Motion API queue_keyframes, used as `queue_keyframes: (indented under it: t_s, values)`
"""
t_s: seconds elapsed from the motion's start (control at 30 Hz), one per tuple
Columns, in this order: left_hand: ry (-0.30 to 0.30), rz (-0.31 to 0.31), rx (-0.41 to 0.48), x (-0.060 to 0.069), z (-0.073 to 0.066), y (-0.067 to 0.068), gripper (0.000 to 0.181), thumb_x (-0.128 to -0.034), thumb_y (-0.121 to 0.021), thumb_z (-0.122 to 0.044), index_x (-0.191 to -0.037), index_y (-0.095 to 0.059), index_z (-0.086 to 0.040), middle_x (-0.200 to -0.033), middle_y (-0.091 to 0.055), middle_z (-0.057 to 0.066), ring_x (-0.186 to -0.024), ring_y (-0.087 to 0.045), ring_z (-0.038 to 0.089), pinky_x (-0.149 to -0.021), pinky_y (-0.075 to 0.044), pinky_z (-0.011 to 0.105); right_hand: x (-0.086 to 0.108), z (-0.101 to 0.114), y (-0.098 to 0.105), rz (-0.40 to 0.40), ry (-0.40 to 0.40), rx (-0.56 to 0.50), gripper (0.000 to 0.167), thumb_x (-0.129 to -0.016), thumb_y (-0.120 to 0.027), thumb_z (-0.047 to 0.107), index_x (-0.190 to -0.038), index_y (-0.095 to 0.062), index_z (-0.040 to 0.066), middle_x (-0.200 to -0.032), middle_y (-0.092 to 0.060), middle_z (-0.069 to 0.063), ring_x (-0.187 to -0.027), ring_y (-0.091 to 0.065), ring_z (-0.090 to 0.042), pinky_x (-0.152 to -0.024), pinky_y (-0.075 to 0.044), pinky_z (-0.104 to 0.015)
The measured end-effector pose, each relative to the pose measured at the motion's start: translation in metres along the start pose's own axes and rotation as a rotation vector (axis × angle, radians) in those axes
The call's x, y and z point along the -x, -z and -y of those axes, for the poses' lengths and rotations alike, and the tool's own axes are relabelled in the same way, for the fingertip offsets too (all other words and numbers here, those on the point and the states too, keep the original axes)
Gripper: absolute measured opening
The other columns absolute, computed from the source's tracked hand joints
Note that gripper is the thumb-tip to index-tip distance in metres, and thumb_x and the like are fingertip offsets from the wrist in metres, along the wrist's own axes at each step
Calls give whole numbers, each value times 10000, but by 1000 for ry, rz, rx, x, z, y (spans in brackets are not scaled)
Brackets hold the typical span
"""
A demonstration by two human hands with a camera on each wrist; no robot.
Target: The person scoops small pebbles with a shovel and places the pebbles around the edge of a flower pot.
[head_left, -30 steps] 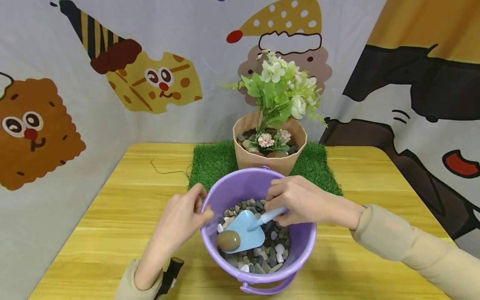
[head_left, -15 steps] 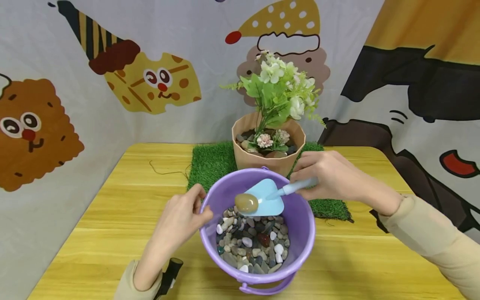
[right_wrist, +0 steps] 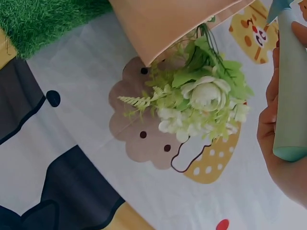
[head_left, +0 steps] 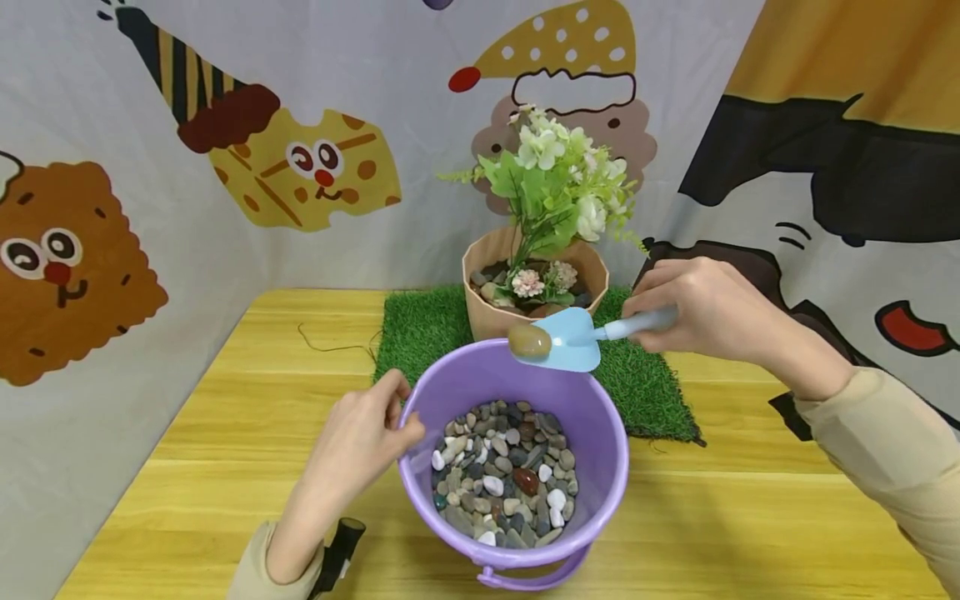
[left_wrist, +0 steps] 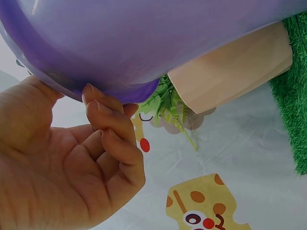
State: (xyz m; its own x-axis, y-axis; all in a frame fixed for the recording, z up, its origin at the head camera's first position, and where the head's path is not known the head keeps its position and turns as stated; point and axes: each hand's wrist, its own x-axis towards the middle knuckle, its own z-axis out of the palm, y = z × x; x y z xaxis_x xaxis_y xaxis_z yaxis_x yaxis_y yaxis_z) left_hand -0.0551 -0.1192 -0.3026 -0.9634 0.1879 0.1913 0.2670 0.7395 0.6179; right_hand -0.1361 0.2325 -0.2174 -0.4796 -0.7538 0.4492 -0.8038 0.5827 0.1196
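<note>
In the head view my right hand (head_left: 701,304) grips the handle of a light blue toy shovel (head_left: 573,333), held above the far rim of the purple bucket. A smooth brown stone (head_left: 529,341) lies on the shovel's blade. The purple bucket (head_left: 600,500) stands on the table with many small pebbles (head_left: 502,475) in its bottom. At the bucket's left rim my left hand (head_left: 360,437) pinches the edge between thumb and fingers, and the left wrist view shows this hand (left_wrist: 72,158) from below. The right wrist view shows the shovel's handle (right_wrist: 292,91) in my palm.
Behind the bucket, a peach flowerpot (head_left: 491,312) with white flowers (head_left: 547,158) and stones stands on a green turf mat (head_left: 423,333). The wooden table (head_left: 285,408) ends at a cartoon-printed cloth (head_left: 330,258). The bucket's handle (head_left: 536,577) hangs toward the near side.
My right hand has raised the shovel with the brown stone out of the bucket, moving away and to the right, toward the flowerpot. My left hand has stayed on the rim.
</note>
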Motion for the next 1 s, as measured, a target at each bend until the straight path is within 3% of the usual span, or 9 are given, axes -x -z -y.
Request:
queue_keyframes:
  t_s: [0.27, 0.53, 0.8, 1.0]
  values:
    - [12, 9, 5, 0, 0, 0, 189, -762, -722, -88, -903, -599, -58, -598, -498, -11, -472, -413, 73, -377, -337, 152, 0, -10, 5, 45, -104, 23, 204, -595, -819, 128, -778, -749, 184, -755, -672, 80, -561, -491, -12, -460, -394, -206]
    - [12, 7, 15, 0, 0, 0, 180, -764, -718, -80, -896, -597, -59, -596, -494, -11, -470, -410, 71, -375, -333, 151, -4, -14, 10, 130, -286, 35, 168, -649, -804, 114, -785, -753, 198, -769, -689, 71, -550, -484, -24, -442, -382, -203]
    - [20, 14, 33, 1, 0, 0, 167, -775, -703, -69, -902, -597, -45, -593, -489, -3, -465, -407, 74, -374, -335, 153, -10, -21, 8, 136, -347, 41, 129, -673, -759, 118, -761, -751, 211, -688, -645, 96, -503, -437, -16, -433, -362, -216]
    - [18, 11, 27, 1, 0, 0, 173, -775, -700, -71, -915, -601, -42, -592, -490, -4, -462, -404, 72, -371, -333, 155, -22, -20, 3, 157, -404, 22, 109, -705, -714, 113, -771, -761, 185, -644, -626, 44, -481, -425, -74, -420, -337, -234]
